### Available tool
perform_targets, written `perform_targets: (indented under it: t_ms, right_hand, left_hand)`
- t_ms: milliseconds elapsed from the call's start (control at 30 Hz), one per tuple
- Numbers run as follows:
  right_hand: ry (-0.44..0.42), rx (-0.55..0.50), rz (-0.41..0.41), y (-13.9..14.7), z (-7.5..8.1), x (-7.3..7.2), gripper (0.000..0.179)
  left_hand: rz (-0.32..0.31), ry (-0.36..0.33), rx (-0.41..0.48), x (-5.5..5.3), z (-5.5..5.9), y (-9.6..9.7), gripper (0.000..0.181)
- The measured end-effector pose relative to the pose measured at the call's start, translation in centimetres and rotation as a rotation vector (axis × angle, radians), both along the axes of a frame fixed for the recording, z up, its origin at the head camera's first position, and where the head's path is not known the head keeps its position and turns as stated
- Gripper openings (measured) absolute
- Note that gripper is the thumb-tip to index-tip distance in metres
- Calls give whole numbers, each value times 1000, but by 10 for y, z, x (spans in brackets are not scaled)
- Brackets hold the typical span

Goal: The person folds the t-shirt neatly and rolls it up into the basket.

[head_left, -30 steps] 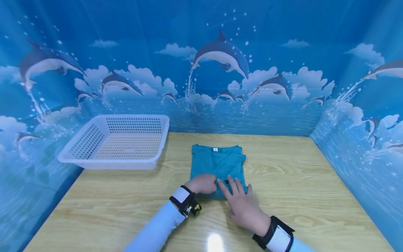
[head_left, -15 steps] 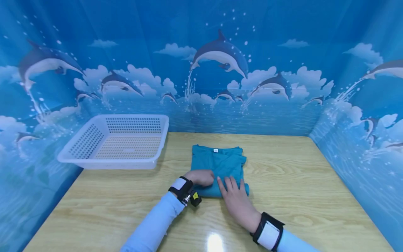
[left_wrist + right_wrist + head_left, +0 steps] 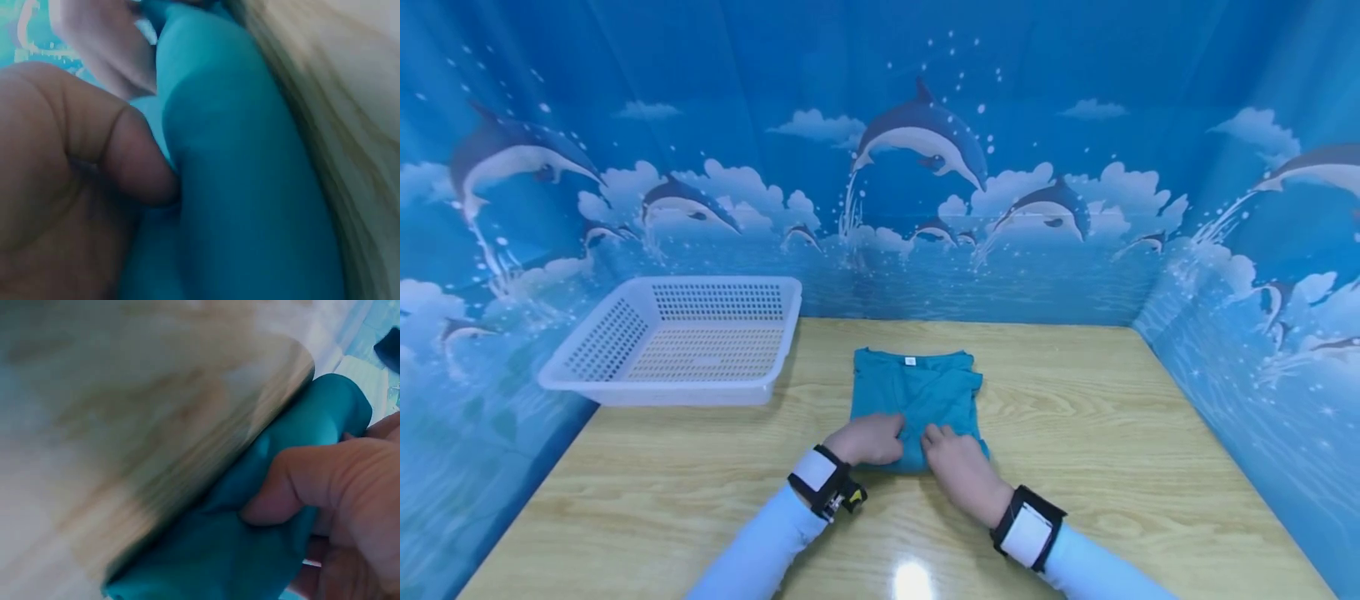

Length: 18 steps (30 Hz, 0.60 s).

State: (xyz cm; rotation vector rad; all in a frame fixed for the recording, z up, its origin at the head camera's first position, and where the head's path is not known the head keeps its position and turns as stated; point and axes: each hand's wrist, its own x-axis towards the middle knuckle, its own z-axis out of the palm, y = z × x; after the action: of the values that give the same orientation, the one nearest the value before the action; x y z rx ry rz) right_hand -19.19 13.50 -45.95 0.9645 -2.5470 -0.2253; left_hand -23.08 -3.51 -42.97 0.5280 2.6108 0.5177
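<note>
A teal T-shirt [image 3: 917, 392] lies folded into a compact shape on the wooden table, its neckline and small white label at the far side. Its near edge is rolled into a thick tube [image 3: 244, 162], seen close up in the left wrist view. My left hand [image 3: 867, 438] has curled fingers at the left part of this roll, with the thumb pressed into the cloth. At the right part, my right hand [image 3: 962, 468] grips the roll [image 3: 250, 506] between thumb and fingers; the right wrist view shows the thumb denting it. Some fingertips are hidden.
A white perforated plastic basket [image 3: 692, 390] stands at the back left of the table [image 3: 1075, 417]. A blue curtain [image 3: 1000, 275] printed with dolphins encloses the back and both sides.
The shirt's near edge has been rolled up, and the cloth has shifted slightly. My right hand has gone from spread fingers lying on the shirt to curled fingers gripping the roll.
</note>
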Motion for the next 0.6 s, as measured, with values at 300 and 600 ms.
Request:
perform_targets:
  t_ms: [300,600]
  right_hand:
    - [-135,-44,33,-1,2,-20,7]
    - [-628,-277,-73,0,-1,-41,30]
  left_hand:
    - [-74,337,-64,39,5,-19,46]
    - [-185,514,-186,59,-7,-6,86]
